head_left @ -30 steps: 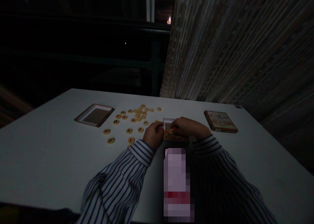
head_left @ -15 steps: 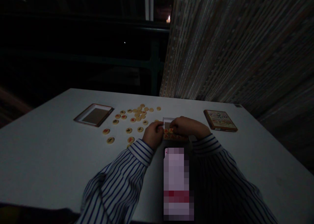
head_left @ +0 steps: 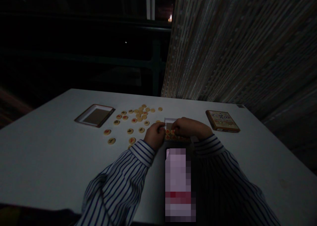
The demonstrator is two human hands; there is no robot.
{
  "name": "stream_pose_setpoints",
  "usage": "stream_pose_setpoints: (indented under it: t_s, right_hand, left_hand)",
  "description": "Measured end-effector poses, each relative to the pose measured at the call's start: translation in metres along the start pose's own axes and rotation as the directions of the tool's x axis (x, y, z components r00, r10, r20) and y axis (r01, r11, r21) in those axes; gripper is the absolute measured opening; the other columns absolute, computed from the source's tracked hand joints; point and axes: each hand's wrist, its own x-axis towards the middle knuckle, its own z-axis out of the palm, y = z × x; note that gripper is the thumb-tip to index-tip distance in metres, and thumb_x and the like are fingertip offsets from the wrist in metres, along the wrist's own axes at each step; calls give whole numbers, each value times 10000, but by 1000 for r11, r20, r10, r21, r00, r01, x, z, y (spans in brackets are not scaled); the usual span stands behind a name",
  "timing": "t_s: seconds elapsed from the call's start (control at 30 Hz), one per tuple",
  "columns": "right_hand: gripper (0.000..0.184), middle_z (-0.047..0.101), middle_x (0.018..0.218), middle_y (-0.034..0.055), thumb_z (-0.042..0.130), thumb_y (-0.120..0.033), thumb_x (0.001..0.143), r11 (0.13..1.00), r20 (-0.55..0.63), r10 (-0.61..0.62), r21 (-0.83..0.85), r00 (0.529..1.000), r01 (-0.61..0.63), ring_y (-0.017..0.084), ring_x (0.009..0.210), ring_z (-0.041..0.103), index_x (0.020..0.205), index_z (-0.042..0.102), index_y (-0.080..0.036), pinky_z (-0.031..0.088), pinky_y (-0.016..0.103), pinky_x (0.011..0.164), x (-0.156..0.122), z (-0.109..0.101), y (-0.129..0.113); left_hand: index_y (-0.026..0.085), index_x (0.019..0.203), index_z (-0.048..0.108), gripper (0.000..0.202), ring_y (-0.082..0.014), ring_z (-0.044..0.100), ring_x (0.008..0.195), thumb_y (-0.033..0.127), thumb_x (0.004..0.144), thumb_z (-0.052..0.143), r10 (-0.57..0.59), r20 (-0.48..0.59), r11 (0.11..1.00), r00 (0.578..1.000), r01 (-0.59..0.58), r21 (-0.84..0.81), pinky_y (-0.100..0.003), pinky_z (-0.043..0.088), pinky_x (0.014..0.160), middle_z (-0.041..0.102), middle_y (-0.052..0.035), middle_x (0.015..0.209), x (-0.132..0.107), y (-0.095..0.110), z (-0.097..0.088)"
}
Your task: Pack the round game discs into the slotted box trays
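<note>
A shallow box with pale walls stands in front of me, with red-marked Chinese chess pieces set in rows along its near side. My left hand is closed at the box's left edge, thumb and fingers gripping the rim. Over the box, my right hand has its fingers pinched down on a red-marked piece; its fingertips are partly hidden. More round wooden chess pieces, some with black or red characters and some plain-faced, lie scattered to the left of the box.
An open box half lies at the left of the white table. To the right is a box with a printed lid. A phone with a blurred-out screen lies between my forearms. A string curtain hangs behind the table.
Both hands stay in nearly the same place at the box. The view has shifted very slightly; no piece has visibly moved.
</note>
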Motion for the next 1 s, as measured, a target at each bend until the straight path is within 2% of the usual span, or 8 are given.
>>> stream_pose_setpoints:
  t_s: [0.53, 0.67, 1.0]
  right_hand:
    - [273, 673, 795, 67, 467, -186, 717, 1000, 22, 5, 14, 1000, -5, 126, 625, 556, 888, 681, -178, 329, 228, 531, 0, -2, -1]
    - [300, 675, 821, 70, 480, -180, 712, 1000, 23, 21, 2, 1000, -21, 128, 632, 557, 941, 673, -186, 325, 226, 525, -2, -4, -4]
    - [329, 685, 883, 66, 463, -188, 713, 1000, 13, 12, -15, 1000, -12, 149, 714, 596, 970, 668, -204, 376, 234, 592, -2, -5, -3]
  left_hand:
    - [131, 963, 643, 265, -177, 613, 863, 142, 739, 500, 17, -6, 1000, 1000, -16, 7, -317, 483, 821, 667, -92, 944, 1, -4, 3]
    - [125, 965, 642, 268, -177, 615, 851, 146, 738, 500, 6, -8, 1000, 1000, -6, -7, -319, 485, 816, 667, -95, 941, 2, -3, 3]
    - [118, 972, 639, 278, -190, 612, 883, 156, 734, 500, 21, -11, 1000, 1000, -22, -19, -340, 475, 840, 666, -105, 959, 1, -5, 2]
